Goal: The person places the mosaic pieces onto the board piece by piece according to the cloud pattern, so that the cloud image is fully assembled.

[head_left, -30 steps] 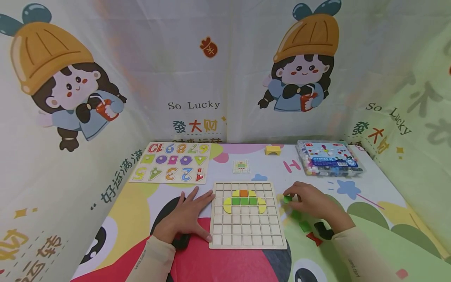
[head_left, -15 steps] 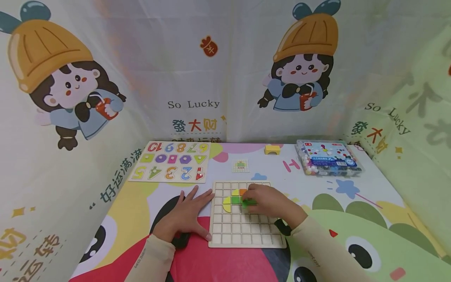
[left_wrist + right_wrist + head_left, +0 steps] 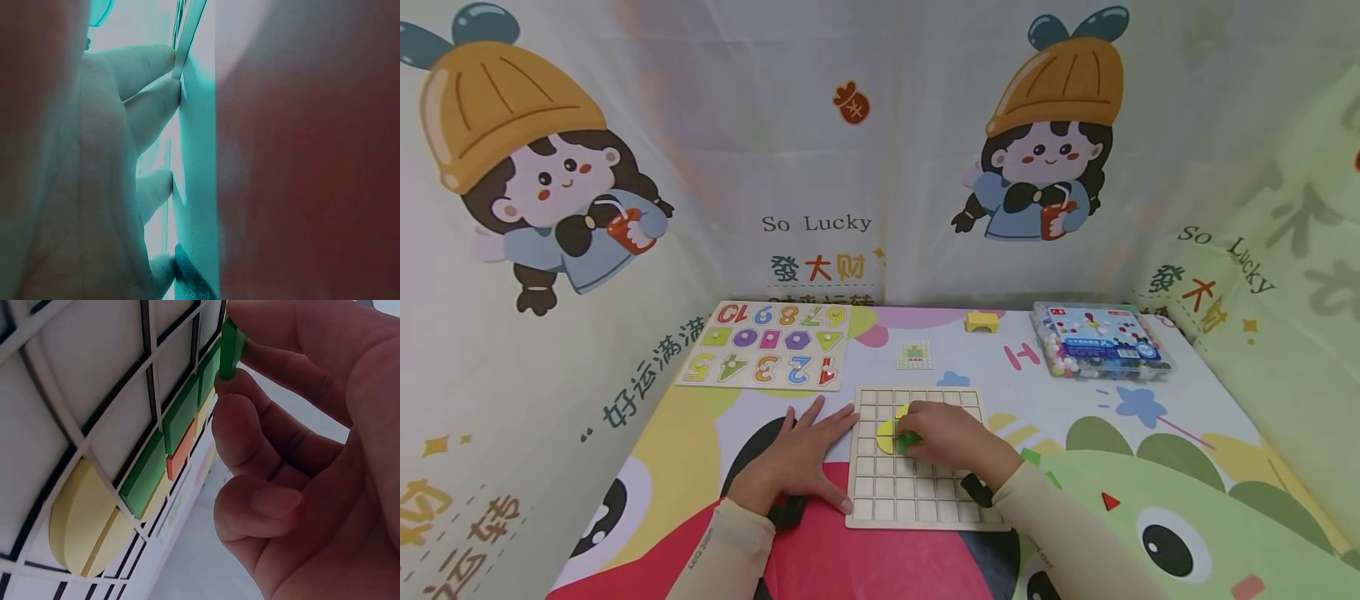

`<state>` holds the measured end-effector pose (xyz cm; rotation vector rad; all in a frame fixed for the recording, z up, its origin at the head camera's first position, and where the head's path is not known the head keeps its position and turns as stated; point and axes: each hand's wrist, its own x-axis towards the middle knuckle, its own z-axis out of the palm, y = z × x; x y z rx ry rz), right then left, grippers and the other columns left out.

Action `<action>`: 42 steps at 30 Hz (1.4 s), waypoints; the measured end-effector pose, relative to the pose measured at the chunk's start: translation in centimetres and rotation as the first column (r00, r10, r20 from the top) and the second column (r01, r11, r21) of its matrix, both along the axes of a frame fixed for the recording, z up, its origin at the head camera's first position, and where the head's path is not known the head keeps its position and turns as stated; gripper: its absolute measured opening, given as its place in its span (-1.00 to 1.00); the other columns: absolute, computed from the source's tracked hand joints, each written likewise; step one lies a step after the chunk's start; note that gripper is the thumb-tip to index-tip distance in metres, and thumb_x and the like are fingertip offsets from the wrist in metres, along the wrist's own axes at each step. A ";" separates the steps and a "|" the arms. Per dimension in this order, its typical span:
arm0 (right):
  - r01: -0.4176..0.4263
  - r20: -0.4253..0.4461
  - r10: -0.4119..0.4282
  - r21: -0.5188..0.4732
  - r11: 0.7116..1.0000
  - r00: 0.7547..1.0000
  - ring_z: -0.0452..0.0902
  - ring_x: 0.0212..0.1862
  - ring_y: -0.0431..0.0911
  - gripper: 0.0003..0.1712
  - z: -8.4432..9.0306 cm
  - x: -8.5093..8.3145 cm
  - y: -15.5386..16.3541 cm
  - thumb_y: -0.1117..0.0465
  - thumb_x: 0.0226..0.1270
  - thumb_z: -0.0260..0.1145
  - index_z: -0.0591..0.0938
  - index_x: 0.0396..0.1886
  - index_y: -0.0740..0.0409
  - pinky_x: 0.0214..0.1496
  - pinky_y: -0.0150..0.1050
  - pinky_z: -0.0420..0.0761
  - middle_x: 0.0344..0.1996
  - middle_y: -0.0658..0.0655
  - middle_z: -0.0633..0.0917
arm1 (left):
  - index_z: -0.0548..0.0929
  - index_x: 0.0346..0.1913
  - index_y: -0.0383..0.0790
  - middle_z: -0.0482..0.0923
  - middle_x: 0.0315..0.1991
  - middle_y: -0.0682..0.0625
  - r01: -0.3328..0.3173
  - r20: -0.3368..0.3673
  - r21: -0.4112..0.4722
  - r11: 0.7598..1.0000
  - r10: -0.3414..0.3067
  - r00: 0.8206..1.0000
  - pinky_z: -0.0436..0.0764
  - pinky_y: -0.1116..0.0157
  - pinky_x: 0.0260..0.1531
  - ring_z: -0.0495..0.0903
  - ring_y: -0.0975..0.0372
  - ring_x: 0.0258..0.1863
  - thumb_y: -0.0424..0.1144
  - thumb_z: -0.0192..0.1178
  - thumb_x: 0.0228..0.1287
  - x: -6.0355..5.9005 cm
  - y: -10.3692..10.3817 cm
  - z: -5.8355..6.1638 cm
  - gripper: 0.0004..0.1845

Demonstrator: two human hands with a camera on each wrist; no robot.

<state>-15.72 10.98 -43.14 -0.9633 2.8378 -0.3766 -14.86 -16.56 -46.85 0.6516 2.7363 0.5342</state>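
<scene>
A wooden grid board (image 3: 925,496) lies on the table with yellow (image 3: 885,435), green and orange pieces set in its upper rows. My right hand (image 3: 951,437) hovers over the board's middle and pinches a green square piece (image 3: 230,349) (image 3: 908,439) between thumb and fingers, just above the row of green tiles (image 3: 178,419). A yellow rounded piece (image 3: 78,522) and an orange tile (image 3: 181,456) show beside that row. My left hand (image 3: 793,458) lies flat on the mat, fingers spread, touching the board's left edge (image 3: 187,156).
A number and shape puzzle board (image 3: 767,346) lies at the back left. A small pattern card (image 3: 914,354), a yellow block (image 3: 982,322) and a clear box of beads (image 3: 1101,340) sit at the back. Loose green (image 3: 1032,456) and red (image 3: 1108,500) pieces lie right of the board.
My right hand picked a green piece from the pile at the right and carried it left over the board, now further left over the tiles. The left hand stayed put.
</scene>
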 end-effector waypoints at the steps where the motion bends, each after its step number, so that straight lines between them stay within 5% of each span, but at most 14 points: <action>1: 0.002 0.003 -0.002 0.002 1.000 1.000 0.57 -0.19 -0.25 -0.76 0.0 0.0 -0.1 0.17 0.31 0.57 0.84 -0.04 -0.07 -0.04 -0.22 0.72 -0.16 -0.07 0.73 | 0.25 0.67 0.20 0.13 0.71 0.17 -0.001 0.000 0.000 1.000 0.001 1.000 -0.26 -0.43 0.60 -0.19 -0.13 0.75 0.43 0.65 -0.37 0.0 0.0 0.0 0.39; 42: 0.010 -0.035 -0.009 0.027 1.000 0.999 0.52 -0.24 -0.27 -0.73 -1.2 0.1 -0.2 0.12 0.28 0.60 0.84 -0.03 -0.10 -0.08 -0.24 0.72 -0.20 -0.09 0.70 | 0.29 0.65 0.18 0.15 0.70 0.17 0.003 -0.017 0.022 1.000 -0.003 1.000 -0.22 -0.46 0.58 -0.16 -0.16 0.74 0.42 0.65 -0.36 0.2 0.1 0.1 0.36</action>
